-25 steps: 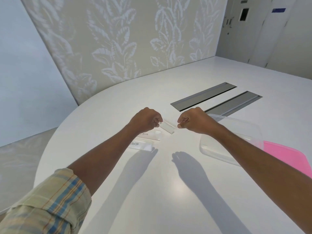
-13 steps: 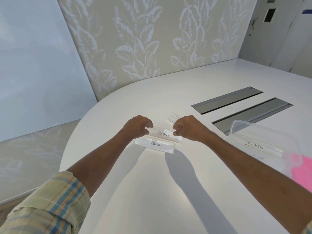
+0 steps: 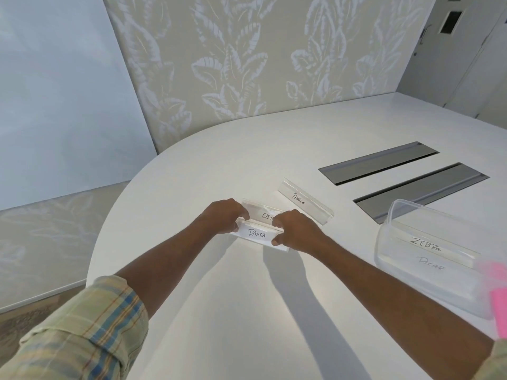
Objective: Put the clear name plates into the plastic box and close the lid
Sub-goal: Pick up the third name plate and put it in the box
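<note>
Three clear name plates lie on the white table. The PANDA plate (image 3: 256, 233) sits nearest me, with my left hand (image 3: 223, 216) gripping its left end and my right hand (image 3: 295, 231) gripping its right end. Directly behind it lies the OSTRICH plate (image 3: 262, 213), partly hidden by both hands. The PENGUIN plate (image 3: 304, 204) stands apart, further back right. The clear plastic box (image 3: 389, 229) stands open at the right and holds a ZEBRA plate (image 3: 426, 246) and another plate (image 3: 429, 266) whose label I cannot read. The pink lid (image 3: 499, 305) lies at the right edge.
Two grey recessed cable hatches (image 3: 378, 163) (image 3: 419, 189) are set into the table (image 3: 247, 311) behind the box. The table's curved edge runs to my left, with floor below. A leaf-patterned wall panel (image 3: 247, 64) stands behind the table.
Both hands have come nearer me, off the OSTRICH plate and onto the ends of the PANDA plate. A second ago they held a plate lifted near the box. The view has swung left.
</note>
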Motion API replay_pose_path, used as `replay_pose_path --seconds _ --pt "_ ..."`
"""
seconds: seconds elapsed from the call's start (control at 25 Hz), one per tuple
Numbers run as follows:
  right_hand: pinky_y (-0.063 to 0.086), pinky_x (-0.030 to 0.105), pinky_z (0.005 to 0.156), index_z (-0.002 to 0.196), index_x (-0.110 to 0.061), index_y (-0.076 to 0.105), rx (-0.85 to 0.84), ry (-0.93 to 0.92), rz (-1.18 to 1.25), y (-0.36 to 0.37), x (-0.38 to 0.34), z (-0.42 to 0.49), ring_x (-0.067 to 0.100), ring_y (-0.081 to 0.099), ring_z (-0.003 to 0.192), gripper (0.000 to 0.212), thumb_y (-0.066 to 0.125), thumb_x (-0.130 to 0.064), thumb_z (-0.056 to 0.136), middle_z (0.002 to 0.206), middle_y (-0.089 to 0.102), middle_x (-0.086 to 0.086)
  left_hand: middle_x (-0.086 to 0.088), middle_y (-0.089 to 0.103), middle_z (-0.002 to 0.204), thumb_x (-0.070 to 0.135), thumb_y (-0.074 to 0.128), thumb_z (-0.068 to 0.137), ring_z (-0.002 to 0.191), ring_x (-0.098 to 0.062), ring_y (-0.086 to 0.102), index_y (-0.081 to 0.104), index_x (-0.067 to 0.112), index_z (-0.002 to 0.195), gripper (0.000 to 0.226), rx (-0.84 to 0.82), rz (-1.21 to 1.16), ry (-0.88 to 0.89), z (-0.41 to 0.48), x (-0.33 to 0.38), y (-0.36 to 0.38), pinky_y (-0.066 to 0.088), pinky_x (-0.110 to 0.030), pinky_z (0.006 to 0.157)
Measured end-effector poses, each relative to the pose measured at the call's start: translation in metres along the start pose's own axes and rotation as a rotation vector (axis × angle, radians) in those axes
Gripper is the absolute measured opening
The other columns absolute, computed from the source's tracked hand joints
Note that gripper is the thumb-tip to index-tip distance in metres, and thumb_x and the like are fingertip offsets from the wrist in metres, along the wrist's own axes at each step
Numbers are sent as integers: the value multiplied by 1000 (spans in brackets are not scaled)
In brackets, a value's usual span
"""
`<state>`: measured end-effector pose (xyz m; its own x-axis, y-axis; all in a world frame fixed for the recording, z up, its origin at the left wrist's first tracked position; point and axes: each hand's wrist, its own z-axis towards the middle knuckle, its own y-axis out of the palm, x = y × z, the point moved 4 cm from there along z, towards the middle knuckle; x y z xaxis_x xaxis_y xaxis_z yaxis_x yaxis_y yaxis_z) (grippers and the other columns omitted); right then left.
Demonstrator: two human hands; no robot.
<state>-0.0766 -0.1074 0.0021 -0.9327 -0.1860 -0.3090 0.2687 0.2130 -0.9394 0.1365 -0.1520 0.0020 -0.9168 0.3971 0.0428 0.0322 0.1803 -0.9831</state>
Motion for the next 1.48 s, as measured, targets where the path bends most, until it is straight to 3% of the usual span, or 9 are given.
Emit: replay_pose_path --seconds 0.12,0.32,0.44,0.6,0.76,1.0,1.16,1.4,1.48 --pt "49 34 77 119 -19 70 17 25 -13 10 4 2 30 68 107 46 87 -31 78 116 70 1 5 64 140 17 71 92 133 -18 55 63 37 139 52 16 -5 15 2 -1 4 44 -33 96" --pt "42 31 71 119 -16 71 46 23 -22 15 6 5 30 69 102 43 85 -23 79 115 72 2 5 66 138 13 70 90 132 -18 56 65 35 138 52 48 -30 22 4 -4 7 40 -29 92" --pt "48 33 73 119 -16 72 56 17 -15 13 7 5 30 69 103 42 85 -20 79 116 72 3 6 67 136 11 69 89 131 -18 56 67 33 136 52 55 -30 24 3 -3 7 42 -31 94" --pt "53 34 78 120 -15 73 62 12 -6 6 10 1 30 70 106 43 85 -19 79 119 73 3 6 72 126 6 66 86 126 -20 59 69 32 132 53 58 -45 40 0 2 2 38 -28 85" --pt "46 30 74 123 -18 73 76 7 6 -10 16 -6 27 69 108 47 86 -21 79 120 73 1 5 75 117 6 66 83 117 -20 64 71 33 128 53 74 -58 51 -5 13 -14 40 -28 81" --pt "42 27 69 114 -20 75 92 21 51 -45 36 -30 17 61 89 40 88 -21 77 102 69 -4 12 79 107 2 64 82 114 -16 64 72 33 126 55 137 -60 108 -12 43 -46 36 -25 75" --pt "55 32 75 113 -19 77 132 30 70 -74 53 -51 22 68 93 38 88 -16 76 105 74 1 14 81 96 -1 61 80 107 -13 67 74 32 121 54 164 -79 154 -15 72 -71 34 -23 64" --pt "60 37 82 106 -16 81 202 46 91 -125 92 -84 20 73 93 35 91 -12 72 98 79 1 11 82 97 -3 61 80 104 -18 71 75 30 121 55 217 -87 206 -7 128 -109 48 -29 74" --pt "60 35 80 104 -17 81 234 63 99 -140 108 -96 18 72 88 35 92 -10 71 95 79 -1 10 81 98 -4 60 79 104 -18 70 76 28 121 55 249 -78 242 -4 150 -119 47 -29 72"
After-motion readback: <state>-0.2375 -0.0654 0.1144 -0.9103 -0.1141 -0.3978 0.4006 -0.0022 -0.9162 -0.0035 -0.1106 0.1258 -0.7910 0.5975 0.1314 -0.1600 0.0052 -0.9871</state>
